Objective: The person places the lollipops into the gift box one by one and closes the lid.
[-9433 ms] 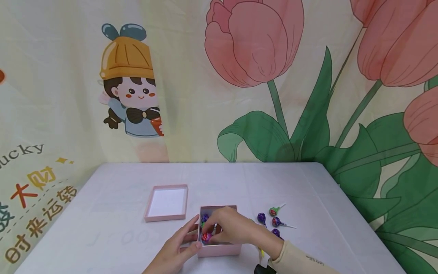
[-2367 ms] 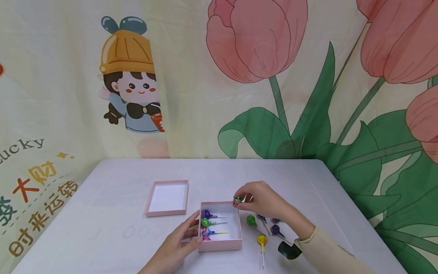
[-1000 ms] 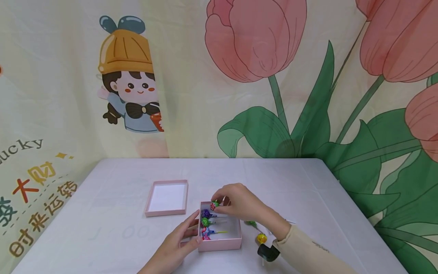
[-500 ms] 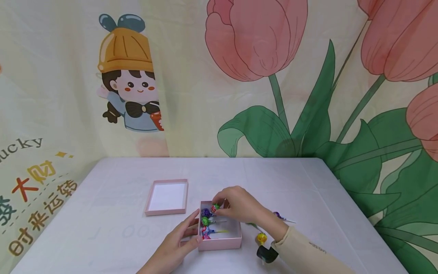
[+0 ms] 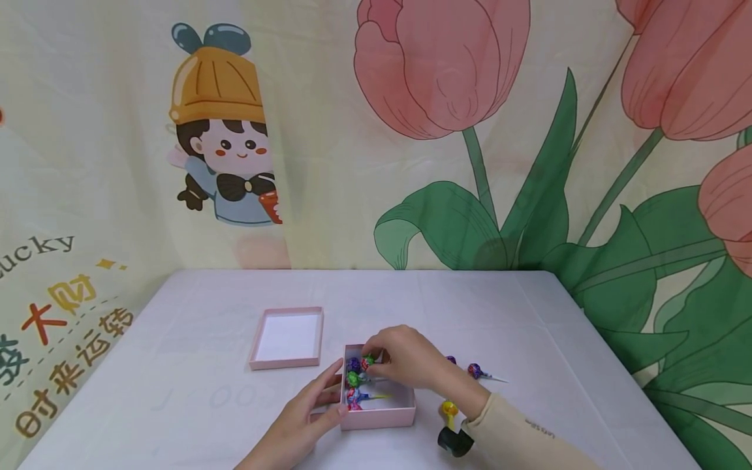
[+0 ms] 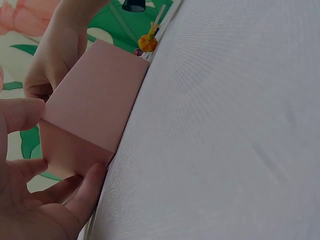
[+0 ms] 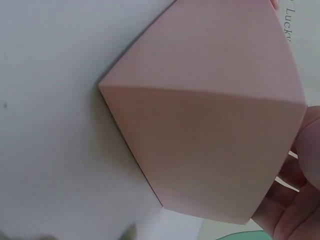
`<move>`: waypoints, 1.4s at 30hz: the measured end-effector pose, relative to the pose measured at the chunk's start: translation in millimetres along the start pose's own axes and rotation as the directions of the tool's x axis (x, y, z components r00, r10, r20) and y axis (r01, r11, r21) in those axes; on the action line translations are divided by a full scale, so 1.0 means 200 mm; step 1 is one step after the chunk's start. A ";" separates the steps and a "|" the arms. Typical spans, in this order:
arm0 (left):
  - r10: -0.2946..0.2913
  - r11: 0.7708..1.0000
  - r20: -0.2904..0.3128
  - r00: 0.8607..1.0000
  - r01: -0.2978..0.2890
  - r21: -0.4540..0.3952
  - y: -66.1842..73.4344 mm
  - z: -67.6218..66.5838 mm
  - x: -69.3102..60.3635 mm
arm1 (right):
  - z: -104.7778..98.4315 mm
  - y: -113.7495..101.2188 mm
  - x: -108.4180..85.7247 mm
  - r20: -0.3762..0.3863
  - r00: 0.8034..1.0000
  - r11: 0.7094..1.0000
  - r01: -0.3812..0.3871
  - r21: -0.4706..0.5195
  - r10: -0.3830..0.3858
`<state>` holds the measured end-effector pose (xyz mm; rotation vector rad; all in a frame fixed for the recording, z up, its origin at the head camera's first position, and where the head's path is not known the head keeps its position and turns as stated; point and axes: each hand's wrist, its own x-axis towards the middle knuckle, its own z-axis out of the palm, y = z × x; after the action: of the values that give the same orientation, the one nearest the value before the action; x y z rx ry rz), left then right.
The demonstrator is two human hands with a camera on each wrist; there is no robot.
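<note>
We see the open pink box (image 5: 378, 419) standing on the white surface (image 5: 205, 346), and we take every place from it. At the box's left wall is the left hand (image 5: 302, 418): its fingers lie fairly straight and spread, touching that wall, with the thumb by the front left corner. The right hand (image 5: 405, 356) reaches over the box from the right, its fingers pinching a red-and-green lollipop (image 5: 367, 361) inside, toward the back left corner. We cannot tell whether this lollipop touches the bottom of the box, and its stick is hidden from us.

Along the inside of the box's left wall, from back to front, we count a dark purple lollipop (image 5: 354, 364), a green lollipop (image 5: 353, 379), a blue-and-red lollipop (image 5: 354, 395) and a pink lollipop (image 5: 355, 407), the last mostly hidden by the front wall.

To the right of the box we find a yellow lollipop (image 5: 449, 408), a purple lollipop (image 5: 474, 371) with a white stick, and a second purple head (image 5: 451, 359) partly behind the forearm. Near the yellow one, a black object (image 5: 455, 442) sits by the beige sleeve (image 5: 529, 436). Behind and left of the box lies a shallow pink lid (image 5: 286, 338), hollow side up, well apart from it.
</note>
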<state>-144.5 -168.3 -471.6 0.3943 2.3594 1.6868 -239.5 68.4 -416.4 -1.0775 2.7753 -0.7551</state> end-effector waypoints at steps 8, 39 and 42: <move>-0.003 1.000 0.002 1.000 0.003 0.005 0.00 0.00 0.00 | 0.02 -0.01 -0.01 -0.026 1.000 0.998 0.006 -0.056 -0.007; 0.019 0.999 0.014 1.000 -0.019 -0.033 0.00 0.00 0.00 | 0.10 -0.03 -0.02 -0.058 0.998 0.983 0.028 -0.184 -0.039; 0.023 0.999 0.018 1.000 -0.022 -0.039 0.00 0.00 0.00 | 0.10 -0.04 -0.01 -0.056 0.998 0.981 0.025 -0.190 -0.036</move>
<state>-145.1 -168.4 -472.3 0.4291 2.3135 1.7288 -227.9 57.0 -430.7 -1.1480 2.9369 -0.5427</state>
